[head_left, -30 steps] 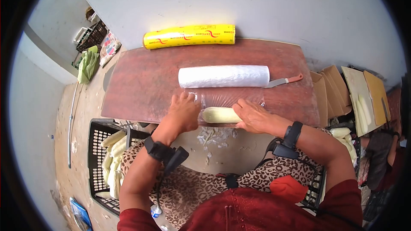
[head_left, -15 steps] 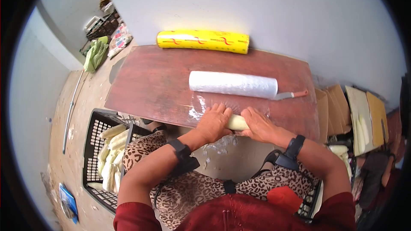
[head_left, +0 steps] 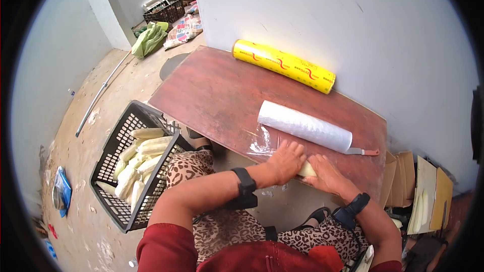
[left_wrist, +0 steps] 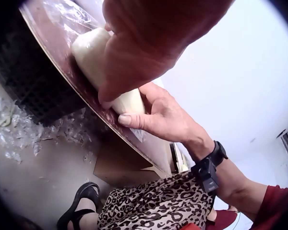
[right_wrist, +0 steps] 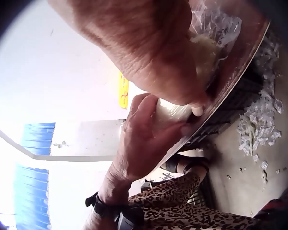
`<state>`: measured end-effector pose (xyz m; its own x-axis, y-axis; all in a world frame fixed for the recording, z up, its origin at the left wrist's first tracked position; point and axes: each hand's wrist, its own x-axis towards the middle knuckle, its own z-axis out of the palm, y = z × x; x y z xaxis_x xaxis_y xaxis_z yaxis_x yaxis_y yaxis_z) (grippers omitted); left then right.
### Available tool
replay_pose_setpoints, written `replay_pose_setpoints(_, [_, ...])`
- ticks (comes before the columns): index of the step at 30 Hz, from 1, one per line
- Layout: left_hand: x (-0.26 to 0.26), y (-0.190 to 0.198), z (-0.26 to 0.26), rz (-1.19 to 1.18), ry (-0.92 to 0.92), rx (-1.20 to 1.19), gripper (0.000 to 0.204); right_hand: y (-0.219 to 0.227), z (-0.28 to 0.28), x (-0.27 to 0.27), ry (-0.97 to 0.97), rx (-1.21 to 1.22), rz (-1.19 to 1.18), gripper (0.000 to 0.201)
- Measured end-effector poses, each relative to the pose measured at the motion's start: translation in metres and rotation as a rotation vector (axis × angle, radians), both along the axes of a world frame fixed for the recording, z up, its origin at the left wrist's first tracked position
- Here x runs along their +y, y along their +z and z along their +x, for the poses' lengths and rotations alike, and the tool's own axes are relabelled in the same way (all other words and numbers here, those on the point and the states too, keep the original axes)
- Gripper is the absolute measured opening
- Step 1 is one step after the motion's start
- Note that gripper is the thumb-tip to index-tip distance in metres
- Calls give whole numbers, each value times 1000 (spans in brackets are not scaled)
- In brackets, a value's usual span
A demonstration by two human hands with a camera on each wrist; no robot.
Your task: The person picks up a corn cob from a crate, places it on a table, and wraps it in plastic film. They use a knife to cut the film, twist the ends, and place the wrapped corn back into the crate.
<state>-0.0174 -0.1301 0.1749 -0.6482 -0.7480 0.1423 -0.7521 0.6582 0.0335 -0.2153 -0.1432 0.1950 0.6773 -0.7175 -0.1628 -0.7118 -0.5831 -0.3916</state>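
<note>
A pale, peeled-looking oblong vegetable (head_left: pixel 306 170) lies at the table's front edge, both hands around it; clear film clings to it in the wrist views. The left hand (head_left: pixel 286 161) grips it from the left, fingers over the top and thumb on the near side in the left wrist view. At its other end the right hand (head_left: pixel 326 174) holds it with fingers behind and thumb in front. Clear film (head_left: pixel 264 143) lies on the table left of the hands. Behind them rests the white film roll (head_left: pixel 305 126), a knife (head_left: pixel 363 151) at its right end.
A yellow wrapped roll (head_left: pixel 283 65) lies along the table's back edge by the wall. On the floor at left stands a black crate (head_left: pixel 112 163) of pale vegetables (head_left: pixel 146 157). Cardboard (head_left: pixel 401 176) leans at the table's right. Film scraps (right_wrist: pixel 254 124) litter the floor below.
The left hand has come from the film at left onto the vegetable, beside the right hand. The head view has turned left, showing more of the crate and floor.
</note>
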Motion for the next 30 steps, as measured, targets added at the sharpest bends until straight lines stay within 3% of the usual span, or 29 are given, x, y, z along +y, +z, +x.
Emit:
replay_pose_setpoints(3, [5,0,-8,-19,-22,37,29,-4,-3,-2,16,-1,-1,41])
replay_pose_setpoints(4, [3,-16,-9,-39,-6,113,29,1,-2,-2,29,35,4,43])
replay_pose_setpoints(8, [3,-8,-10,15,-7,78,30,54,8,-6,48,189,127,44])
replay_pose_setpoints(11, [0,-11,-10,44,-16,65,37,46,0,-30,-54,-206,82,42])
replay_pose_setpoints(15, [-5,-12,-13,112,12,70,48,54,11,-47,-60,-256,-435,63])
replay_pose_setpoints(16, [-5,-11,-13,117,7,60,49,44,10,-53,-71,-166,-456,78])
replay_pose_setpoints(21, [-5,4,-11,171,-10,61,49,13,7,-68,-58,-45,-499,88])
replay_pose_setpoints(30, [-8,2,-11,142,-43,23,48,-3,15,-82,-166,72,-552,85])
